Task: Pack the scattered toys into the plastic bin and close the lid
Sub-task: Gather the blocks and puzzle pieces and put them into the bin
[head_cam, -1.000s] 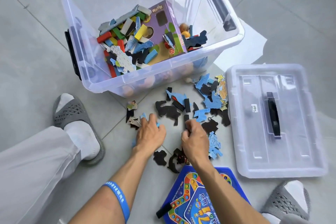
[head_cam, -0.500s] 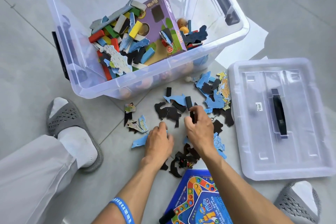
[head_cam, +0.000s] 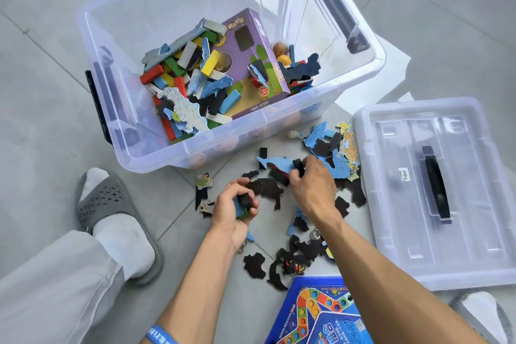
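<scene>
A clear plastic bin (head_cam: 156,159) stands open on the floor, holding coloured wooden blocks (head_cam: 178,70), a purple box (head_cam: 251,64) and puzzle pieces. Its clear lid (head_cam: 391,246) with a black handle lies flat to the right. Black and blue foam puzzle pieces (head_cam: 265,187) are scattered on the tiles in front of the bin. My left hand (head_cam: 234,209) grips a small bunch of these pieces just above the floor. My right hand (head_cam: 312,184) pinches a black piece beside a blue fish-shaped piece (head_cam: 276,162).
A blue game board (head_cam: 318,313) lies at the bottom of the view, under my right forearm. My left foot in a grey slipper (head_cam: 106,204) rests left of the pieces, and another slipper (head_cam: 480,310) shows at the lower right. White paper (head_cam: 391,75) lies behind the bin.
Both hands moved away from me toward the bin. The left hand closed round several pieces and turned up; the right hand reached to the black piece by the blue fish.
</scene>
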Tool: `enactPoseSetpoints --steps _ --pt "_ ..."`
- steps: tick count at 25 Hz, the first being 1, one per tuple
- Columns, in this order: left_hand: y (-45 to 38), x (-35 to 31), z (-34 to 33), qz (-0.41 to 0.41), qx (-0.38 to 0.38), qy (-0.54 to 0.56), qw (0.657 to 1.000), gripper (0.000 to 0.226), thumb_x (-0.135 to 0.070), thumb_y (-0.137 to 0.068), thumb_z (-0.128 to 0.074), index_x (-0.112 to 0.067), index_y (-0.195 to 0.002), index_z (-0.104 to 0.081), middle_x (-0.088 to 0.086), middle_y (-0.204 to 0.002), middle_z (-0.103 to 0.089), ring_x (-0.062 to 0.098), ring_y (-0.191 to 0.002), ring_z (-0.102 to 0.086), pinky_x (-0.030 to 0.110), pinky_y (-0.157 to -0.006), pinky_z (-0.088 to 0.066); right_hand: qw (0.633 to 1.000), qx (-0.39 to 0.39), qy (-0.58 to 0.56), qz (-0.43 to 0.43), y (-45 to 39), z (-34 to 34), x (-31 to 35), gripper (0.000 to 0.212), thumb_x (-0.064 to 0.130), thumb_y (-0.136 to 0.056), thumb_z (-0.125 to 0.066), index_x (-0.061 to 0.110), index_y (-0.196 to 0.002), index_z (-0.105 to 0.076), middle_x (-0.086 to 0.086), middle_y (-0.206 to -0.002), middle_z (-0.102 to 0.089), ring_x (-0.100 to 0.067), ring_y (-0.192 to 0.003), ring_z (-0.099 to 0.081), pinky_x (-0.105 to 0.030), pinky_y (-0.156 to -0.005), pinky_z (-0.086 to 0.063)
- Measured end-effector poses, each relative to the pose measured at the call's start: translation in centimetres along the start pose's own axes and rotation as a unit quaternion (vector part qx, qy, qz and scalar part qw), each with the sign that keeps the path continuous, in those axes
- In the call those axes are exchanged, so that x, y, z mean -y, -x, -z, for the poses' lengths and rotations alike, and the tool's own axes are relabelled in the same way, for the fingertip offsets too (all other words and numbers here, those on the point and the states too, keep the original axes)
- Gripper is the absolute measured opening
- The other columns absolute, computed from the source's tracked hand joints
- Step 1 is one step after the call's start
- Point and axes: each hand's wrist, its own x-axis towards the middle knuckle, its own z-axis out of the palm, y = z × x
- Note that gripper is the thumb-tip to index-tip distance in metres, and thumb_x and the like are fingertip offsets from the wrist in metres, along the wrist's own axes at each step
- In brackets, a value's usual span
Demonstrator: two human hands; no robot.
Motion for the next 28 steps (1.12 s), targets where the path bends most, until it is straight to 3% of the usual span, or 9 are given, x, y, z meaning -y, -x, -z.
enactPoseSetpoints --steps 2,4,9,15,23,26,28 --pt "-0.3 -0.1 0.1 0.001 -0.002 0.031 1.0 0.021 0.0 -0.079 -0.047 -0.015 -0.086 -0.061 0.003 -0.058 -0.052 0.016 -0.05 -0.055 0.02 -0.042 -0.046 0.999 -0.03 -0.018 -0.029 -0.2 0.1 0.3 0.013 0.026 -0.083 -0.046 0.014 -0.086 -0.042 -0.002 -0.071 -0.052 -0.02 -0.061 -0.047 -0.033 -0.052 -0.029" --pt "-0.7 0.2 0.4 0.005 -0.008 0.04 0.999 0.027 0.003 -0.077 -0.044 -0.015 -0.086 -0.062 0.004 -0.063 -0.058 0.017 -0.051 -0.058 0.022 -0.045 -0.048 1.0 -0.015 -0.001 -0.016 -0.9 0.0 1.4 0.015 0.028 -0.081 -0.045 0.016 -0.09 -0.042 -0.002 -0.072 -0.054 -0.023 -0.063 -0.049 -0.034 -0.055 -0.032" --pt "-0.6 1.2 0.8 0.006 -0.022 0.038 0.999 0.022 -0.003 -0.079 -0.047 -0.017 -0.088 -0.062 0.002 -0.064 -0.058 0.015 -0.049 -0.052 0.02 -0.041 -0.041 0.984 0.069 0.122 0.11 -1.4 -0.9 2.6 0.023 0.037 -0.091 -0.052 0.015 -0.094 -0.047 -0.008 -0.081 -0.063 -0.032 -0.076 -0.059 -0.037 -0.061 -0.044" --pt "-0.8 1.4 0.8 0.013 -0.028 0.061 0.998 0.017 -0.009 -0.082 -0.049 -0.017 -0.088 -0.063 0.004 -0.068 -0.06 0.017 -0.053 -0.055 0.022 -0.046 -0.044 0.964 0.042 0.176 0.193 0.9 -1.5 0.3 0.028 0.04 -0.094 -0.056 0.017 -0.098 -0.041 -0.002 -0.084 -0.058 -0.028 -0.073 -0.06 -0.037 -0.059 -0.046" --pt "-1.0 1.0 0.7 0.001 -0.008 0.076 0.997 0.017 -0.013 -0.085 -0.048 -0.015 -0.091 -0.063 0.006 -0.073 -0.064 0.02 -0.057 -0.061 0.024 -0.05 -0.047 0.986 0.028 0.108 0.124 0.9 -2.4 0.1 0.023 0.035 -0.096 -0.052 0.017 -0.092 -0.037 -0.003 -0.077 -0.052 -0.025 -0.063 -0.05 -0.035 -0.055 -0.037" --pt "-0.8 1.2 0.5 0.009 -0.001 0.069 0.998 0.016 -0.013 -0.085 -0.048 -0.015 -0.091 -0.063 0.006 -0.073 -0.064 0.019 -0.057 -0.061 0.024 -0.049 -0.048 0.978 0.038 0.14 0.15 0.8 -2.6 0.4 0.021 0.03 -0.094 -0.053 0.016 -0.091 -0.038 -0.001 -0.074 -0.048 -0.025 -0.061 -0.046 -0.034 -0.054 -0.034" --pt "-0.4 1.2 0.2 0.01 0.007 0.075 0.997 0.017 -0.012 -0.086 -0.047 -0.014 -0.091 -0.063 0.007 -0.073 -0.063 0.021 -0.058 -0.061 0.024 -0.049 -0.048 0.99 0.075 0.055 0.103 0.2 -2.0 0.8 0.025 0.03 -0.091 -0.053 0.011 -0.08 -0.042 -0.002 -0.068 -0.047 -0.023 -0.059 -0.042 -0.034 -0.053 -0.031"
